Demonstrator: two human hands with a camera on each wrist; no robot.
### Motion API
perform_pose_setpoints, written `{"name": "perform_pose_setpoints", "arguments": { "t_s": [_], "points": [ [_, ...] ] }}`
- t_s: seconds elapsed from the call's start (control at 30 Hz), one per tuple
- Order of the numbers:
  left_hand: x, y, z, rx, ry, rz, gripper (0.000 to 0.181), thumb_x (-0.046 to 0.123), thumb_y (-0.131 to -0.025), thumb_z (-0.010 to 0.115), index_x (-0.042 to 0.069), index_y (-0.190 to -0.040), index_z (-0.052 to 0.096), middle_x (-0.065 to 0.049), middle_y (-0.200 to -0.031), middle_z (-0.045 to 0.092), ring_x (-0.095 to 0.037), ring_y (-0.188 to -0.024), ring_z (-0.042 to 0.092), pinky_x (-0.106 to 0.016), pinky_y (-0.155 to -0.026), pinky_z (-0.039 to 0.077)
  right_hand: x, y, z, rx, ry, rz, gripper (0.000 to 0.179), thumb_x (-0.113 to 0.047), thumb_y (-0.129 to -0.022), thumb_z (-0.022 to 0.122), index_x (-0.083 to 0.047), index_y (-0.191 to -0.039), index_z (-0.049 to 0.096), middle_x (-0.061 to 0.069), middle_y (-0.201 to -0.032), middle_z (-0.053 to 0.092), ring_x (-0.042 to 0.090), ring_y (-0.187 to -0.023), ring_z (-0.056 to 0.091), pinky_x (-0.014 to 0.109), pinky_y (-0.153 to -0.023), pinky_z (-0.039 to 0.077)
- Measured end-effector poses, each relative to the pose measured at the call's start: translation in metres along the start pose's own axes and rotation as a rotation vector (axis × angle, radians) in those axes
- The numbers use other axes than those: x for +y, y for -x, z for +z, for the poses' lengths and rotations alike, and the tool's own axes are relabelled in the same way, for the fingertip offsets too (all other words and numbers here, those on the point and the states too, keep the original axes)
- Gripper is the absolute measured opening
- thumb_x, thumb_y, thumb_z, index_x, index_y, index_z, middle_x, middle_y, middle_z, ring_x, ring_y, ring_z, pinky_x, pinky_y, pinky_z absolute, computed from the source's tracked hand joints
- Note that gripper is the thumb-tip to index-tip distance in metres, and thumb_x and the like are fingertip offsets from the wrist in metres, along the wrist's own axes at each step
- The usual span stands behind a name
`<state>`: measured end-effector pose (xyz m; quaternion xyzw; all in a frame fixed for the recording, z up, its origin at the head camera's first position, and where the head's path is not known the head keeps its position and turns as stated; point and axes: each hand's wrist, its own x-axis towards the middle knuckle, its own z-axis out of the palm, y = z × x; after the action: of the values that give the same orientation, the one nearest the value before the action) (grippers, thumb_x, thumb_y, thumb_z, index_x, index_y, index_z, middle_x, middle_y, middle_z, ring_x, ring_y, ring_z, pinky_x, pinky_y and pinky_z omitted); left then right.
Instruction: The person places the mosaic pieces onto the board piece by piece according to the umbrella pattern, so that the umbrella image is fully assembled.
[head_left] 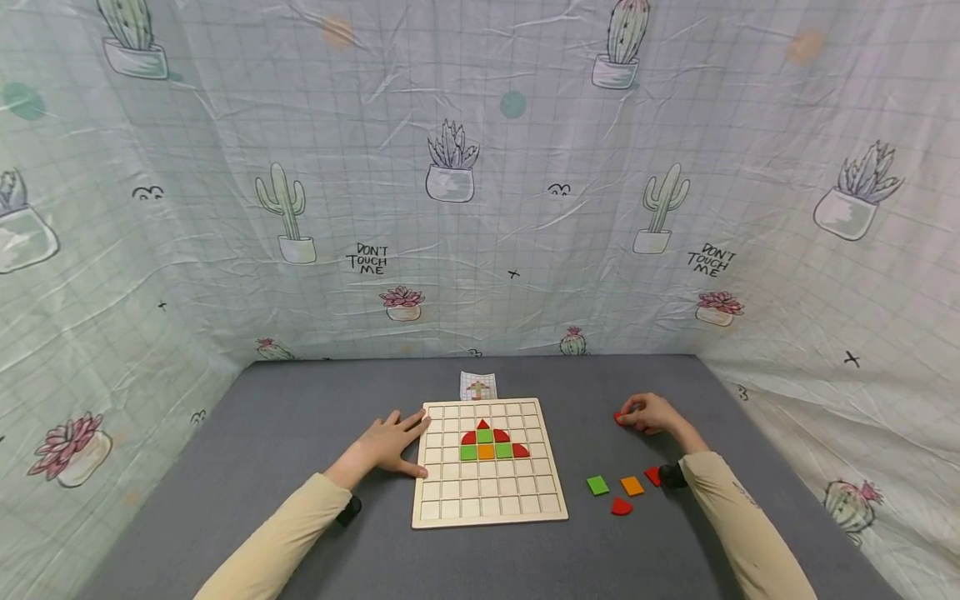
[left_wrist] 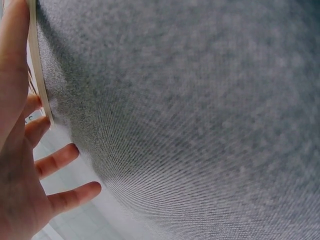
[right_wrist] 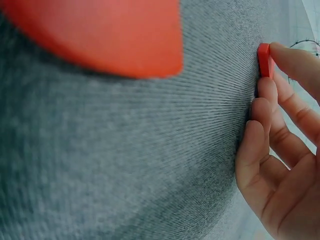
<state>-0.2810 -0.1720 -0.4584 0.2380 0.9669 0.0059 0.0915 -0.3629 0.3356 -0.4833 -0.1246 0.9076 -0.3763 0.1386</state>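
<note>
Your beige sleeves (head_left: 277, 533) run off the bottom edge. Your left hand (head_left: 384, 444), fingers spread, touches a gridded wooden board's (head_left: 491, 504) left edge. Right of it, your right hand (head_left: 651, 414) pinches a red piece (head_left: 618, 419), mostly hidden by fingers. Your black wrist camera (head_left: 672, 476) partly covers another red tile (head_left: 652, 476).

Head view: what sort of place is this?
Probably a small, curtained-off tabletop workspace: cactus-printed cloth hangs behind and along both sides of a gray table, with a wooden grid board set out on it. What lies beyond the cloth isn't visible.
</note>
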Motion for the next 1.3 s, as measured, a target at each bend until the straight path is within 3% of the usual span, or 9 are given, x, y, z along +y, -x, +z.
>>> {"name": "perform_pose_setpoints", "arguments": {
  "t_s": [0.2, 0.37, 0.5, 0.73, 1.3],
  "points": [
    [0.0, 0.002, -0.001, 0.005, 0.008, 0.006, 0.094, 0.064, -0.07, 0.058, 0.015, -0.143, 0.025, -0.005, -0.149, 0.021, -0.043, -0.131, 0.023, -0.06, -0.097, 0.026, -0.018, 0.01, 0.001, 0.018, 0.01, 0.087, 0.034, -0.032, -0.076, 0.069, -0.005, -0.096, 0.063, 0.0, -0.063, 0.052, 0.013, -0.055, 0.047, 0.029, -0.051, 0.043],
    [0.0, 0.002, -0.001, 0.002, 0.008, 0.003, 0.094, 0.064, -0.07, 0.058, 0.015, -0.143, 0.024, -0.005, -0.149, 0.021, -0.043, -0.131, 0.023, -0.06, -0.098, 0.026, -0.026, 0.016, 0.0, -0.035, 0.026, 0.051, 0.04, -0.022, -0.079, 0.068, -0.002, -0.112, 0.058, -0.003, -0.066, 0.056, 0.009, -0.056, 0.044, 0.025, -0.051, 0.039],
    [0.0, 0.001, 0.0, 0.001, 0.016, 0.005, 0.094, 0.064, -0.07, 0.058, 0.015, -0.143, 0.024, -0.005, -0.149, 0.021, -0.044, -0.131, 0.023, -0.06, -0.097, 0.026, -0.025, 0.018, -0.001, -0.052, 0.023, 0.015, 0.035, -0.017, -0.078, 0.069, 0.0, -0.106, 0.058, -0.002, -0.067, 0.057, 0.009, -0.054, 0.043, 0.025, -0.05, 0.038],
    [-0.001, -0.001, 0.001, -0.001, 0.001, 0.005, 0.095, 0.065, -0.07, 0.057, 0.015, -0.143, 0.023, -0.004, -0.149, 0.022, -0.043, -0.131, 0.024, -0.059, -0.097, 0.027, -0.024, 0.016, 0.001, -0.026, 0.063, 0.037, 0.028, -0.017, -0.078, 0.068, 0.0, -0.098, 0.058, 0.0, -0.069, 0.056, 0.01, -0.057, 0.047, 0.026, -0.053, 0.04],
    [0.001, 0.0, -0.002, -0.019, -0.024, 0.001, 0.095, 0.065, -0.07, 0.056, 0.014, -0.143, 0.023, -0.006, -0.149, 0.022, -0.04, -0.13, 0.026, -0.059, -0.097, 0.027, -0.026, 0.016, 0.004, 0.0, 0.084, 0.01, 0.026, -0.019, -0.078, 0.069, 0.0, -0.092, 0.058, 0.0, -0.069, 0.055, 0.01, -0.056, 0.046, 0.026, -0.052, 0.041]
  ]
}}
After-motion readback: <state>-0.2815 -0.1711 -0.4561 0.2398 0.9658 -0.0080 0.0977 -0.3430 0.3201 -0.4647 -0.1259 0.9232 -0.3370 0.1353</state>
